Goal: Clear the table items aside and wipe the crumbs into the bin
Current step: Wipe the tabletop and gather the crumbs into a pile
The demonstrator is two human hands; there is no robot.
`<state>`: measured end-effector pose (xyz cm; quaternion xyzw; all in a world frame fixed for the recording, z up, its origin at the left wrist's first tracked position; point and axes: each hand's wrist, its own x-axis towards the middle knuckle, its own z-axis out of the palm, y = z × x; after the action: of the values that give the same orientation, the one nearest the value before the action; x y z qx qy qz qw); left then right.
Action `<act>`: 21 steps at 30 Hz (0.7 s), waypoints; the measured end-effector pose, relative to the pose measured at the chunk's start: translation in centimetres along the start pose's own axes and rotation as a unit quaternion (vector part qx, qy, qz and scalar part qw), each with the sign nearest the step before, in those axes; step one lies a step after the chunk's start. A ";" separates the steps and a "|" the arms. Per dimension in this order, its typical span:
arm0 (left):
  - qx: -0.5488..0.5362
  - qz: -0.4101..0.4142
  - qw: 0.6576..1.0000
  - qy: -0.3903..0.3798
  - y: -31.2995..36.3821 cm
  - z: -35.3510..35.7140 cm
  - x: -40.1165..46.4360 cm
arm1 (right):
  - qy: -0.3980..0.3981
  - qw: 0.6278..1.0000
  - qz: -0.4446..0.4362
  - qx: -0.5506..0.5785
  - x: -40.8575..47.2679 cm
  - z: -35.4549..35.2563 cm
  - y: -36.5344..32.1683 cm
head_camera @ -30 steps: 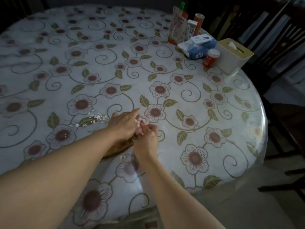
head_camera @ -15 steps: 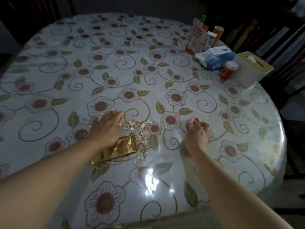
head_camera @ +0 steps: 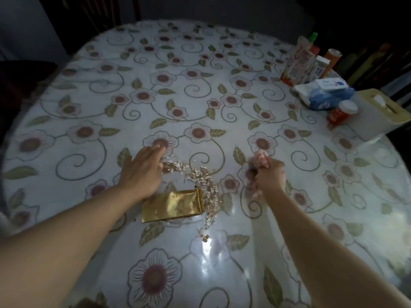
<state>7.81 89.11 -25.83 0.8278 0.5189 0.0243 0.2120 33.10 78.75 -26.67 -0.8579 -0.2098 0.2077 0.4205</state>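
Observation:
A pile of pale crumbs (head_camera: 201, 181) lies on the round table (head_camera: 200, 96), spread from my left fingertips down along a gold foil packet (head_camera: 173, 205). My left hand (head_camera: 142, 172) rests flat on the table, fingers extended, just left of the crumbs and above the packet. My right hand (head_camera: 268, 172) is to the right of the crumbs, fingers curled shut; it is blurred and what it holds cannot be made out. No bin is in view.
At the far right edge stand a white tissue box (head_camera: 382, 114), a red jar with a white lid (head_camera: 341, 112), a blue wet-wipe pack (head_camera: 327, 94), a pouch (head_camera: 298, 61) and an orange tube (head_camera: 331, 62). Dark chairs surround the table.
My hands were together over the packet, then parted. The left hand stayed beside the crumbs; the right hand moved rightward, fingers curled. The packet and crumbs became visible.

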 end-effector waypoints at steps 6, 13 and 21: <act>0.030 -0.019 0.999 0.015 -2.4 0.6 -0.5 | -0.079 0.973 -0.121 -0.180 -3.5 6.5 -1.5; 0.021 -0.024 0.999 0.013 -2.9 -0.2 -3.1 | -0.228 0.962 -0.144 0.052 -10.0 8.3 -4.2; 0.020 -0.013 1.000 -0.009 -3.4 -0.1 -6.1 | 0.013 0.999 -0.010 -0.050 -10.6 -1.2 3.5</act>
<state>2.10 85.05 -25.92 0.8251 0.5281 0.0040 0.2007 25.67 70.34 -26.90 -0.8785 -0.2227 0.1814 0.3817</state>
